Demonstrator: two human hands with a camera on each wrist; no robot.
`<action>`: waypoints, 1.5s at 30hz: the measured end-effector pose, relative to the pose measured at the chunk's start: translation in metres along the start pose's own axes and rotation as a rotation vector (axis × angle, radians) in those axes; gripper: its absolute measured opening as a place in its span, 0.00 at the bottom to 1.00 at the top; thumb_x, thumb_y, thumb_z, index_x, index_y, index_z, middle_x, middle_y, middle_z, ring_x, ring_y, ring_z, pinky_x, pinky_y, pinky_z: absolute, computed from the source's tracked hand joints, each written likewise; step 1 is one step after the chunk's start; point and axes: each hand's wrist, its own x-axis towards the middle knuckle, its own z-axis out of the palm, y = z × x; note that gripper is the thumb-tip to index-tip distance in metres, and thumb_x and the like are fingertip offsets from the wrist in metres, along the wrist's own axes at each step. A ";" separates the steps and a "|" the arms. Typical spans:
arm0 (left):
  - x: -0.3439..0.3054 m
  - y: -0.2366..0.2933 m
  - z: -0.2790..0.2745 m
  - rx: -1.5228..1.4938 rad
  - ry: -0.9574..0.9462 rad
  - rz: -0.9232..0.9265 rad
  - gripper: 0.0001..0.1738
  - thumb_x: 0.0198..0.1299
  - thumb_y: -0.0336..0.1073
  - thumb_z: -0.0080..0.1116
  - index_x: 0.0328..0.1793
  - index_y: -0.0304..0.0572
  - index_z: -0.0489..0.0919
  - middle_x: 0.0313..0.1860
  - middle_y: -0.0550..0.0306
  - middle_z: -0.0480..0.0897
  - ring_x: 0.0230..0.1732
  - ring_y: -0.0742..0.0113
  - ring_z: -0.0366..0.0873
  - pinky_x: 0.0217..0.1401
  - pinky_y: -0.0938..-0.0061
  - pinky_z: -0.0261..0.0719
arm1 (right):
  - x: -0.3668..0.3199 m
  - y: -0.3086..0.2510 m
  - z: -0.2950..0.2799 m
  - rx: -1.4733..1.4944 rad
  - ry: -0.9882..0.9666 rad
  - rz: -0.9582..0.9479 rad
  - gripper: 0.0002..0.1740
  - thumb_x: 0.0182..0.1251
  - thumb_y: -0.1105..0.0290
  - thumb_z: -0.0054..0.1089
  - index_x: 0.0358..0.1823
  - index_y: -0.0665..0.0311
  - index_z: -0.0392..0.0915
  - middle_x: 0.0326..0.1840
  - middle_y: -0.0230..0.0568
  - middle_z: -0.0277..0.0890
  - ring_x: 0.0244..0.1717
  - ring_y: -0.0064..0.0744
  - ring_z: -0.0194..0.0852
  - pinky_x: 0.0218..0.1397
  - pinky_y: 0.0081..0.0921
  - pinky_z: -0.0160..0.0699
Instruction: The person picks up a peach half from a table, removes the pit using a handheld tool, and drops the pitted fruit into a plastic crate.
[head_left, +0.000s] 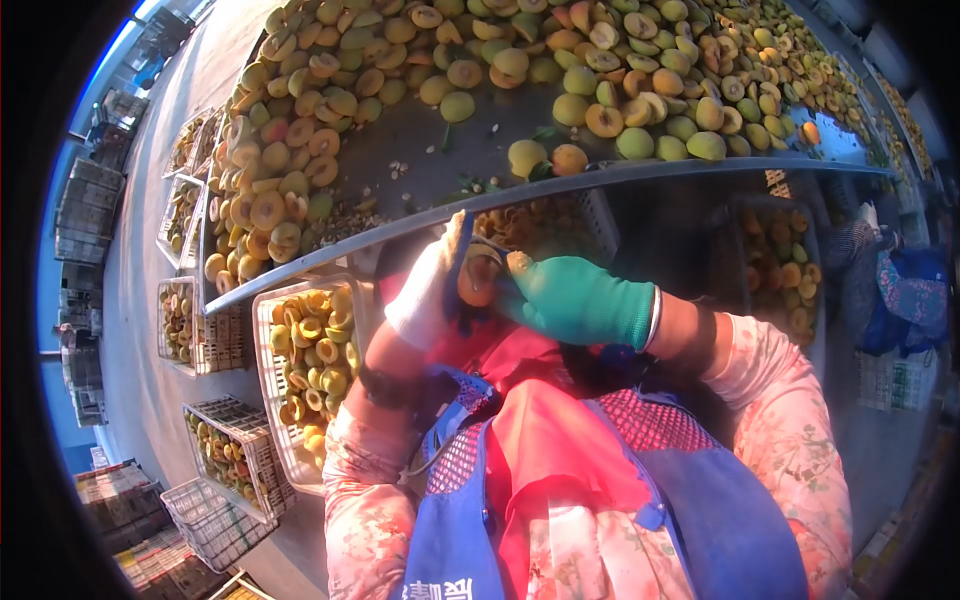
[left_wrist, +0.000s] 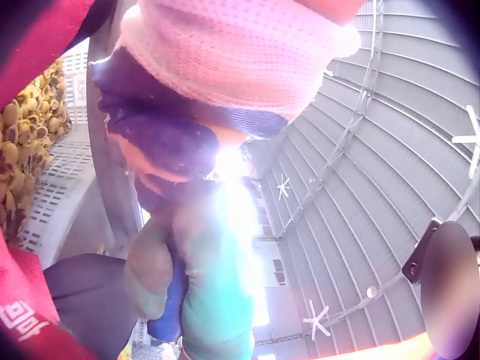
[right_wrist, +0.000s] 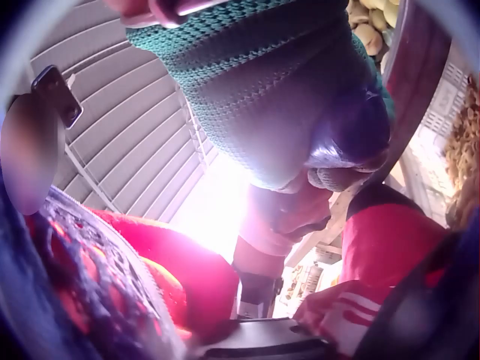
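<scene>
My left hand (head_left: pixel 428 285), in a white glove with a dark blue coated palm, holds a reddish-orange peach (head_left: pixel 478 282) in front of the chest. From the other side my right hand (head_left: pixel 575 298), in a green glove, meets it with curled fingers, the thumb tip right at the fruit. In the left wrist view the green glove (left_wrist: pixel 217 277) lies close against the blue-coated fingers (left_wrist: pixel 161 139) of the left hand. The right wrist view shows the back of the green glove (right_wrist: pixel 262 97); the fruit is hidden there.
A metal-edged table (head_left: pixel 420 228) heaped with peach halves (head_left: pixel 330 70) lies just ahead. A white crate (head_left: pixel 265 400) of halves stands at my left, another crate (head_left: pixel 735 250) at right. More crates (head_left: pixel 215 530) line the floor. Another person's blue clothing (head_left: pixel 910 300) shows far right.
</scene>
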 end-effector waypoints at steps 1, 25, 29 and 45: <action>-0.005 0.005 0.002 0.038 0.010 -0.056 0.35 0.72 0.69 0.45 0.45 0.41 0.80 0.22 0.54 0.81 0.13 0.65 0.76 0.08 0.77 0.66 | -0.001 0.004 -0.001 -0.027 -0.011 -0.046 0.26 0.74 0.54 0.54 0.54 0.75 0.70 0.31 0.60 0.82 0.36 0.61 0.84 0.39 0.51 0.81; 0.013 -0.034 0.001 -0.017 0.034 0.250 0.29 0.78 0.55 0.46 0.66 0.37 0.76 0.43 0.57 0.85 0.45 0.71 0.82 0.53 0.78 0.80 | 0.012 0.022 0.023 0.354 -0.045 0.047 0.26 0.73 0.57 0.53 0.55 0.77 0.72 0.40 0.68 0.81 0.45 0.66 0.82 0.48 0.50 0.80; 0.034 -0.038 -0.020 0.004 -0.146 0.164 0.31 0.78 0.55 0.46 0.68 0.33 0.74 0.43 0.56 0.85 0.43 0.70 0.82 0.49 0.76 0.81 | 0.013 0.022 0.009 0.284 -0.194 0.022 0.24 0.72 0.58 0.54 0.56 0.75 0.72 0.42 0.69 0.81 0.44 0.68 0.81 0.48 0.50 0.80; 0.005 -0.038 0.013 -0.195 0.135 0.463 0.41 0.69 0.70 0.50 0.63 0.36 0.75 0.30 0.65 0.75 0.23 0.79 0.69 0.26 0.83 0.70 | 0.007 -0.010 -0.011 1.557 -0.475 0.466 0.15 0.80 0.56 0.44 0.40 0.58 0.71 0.20 0.29 0.67 0.14 0.21 0.63 0.15 0.22 0.65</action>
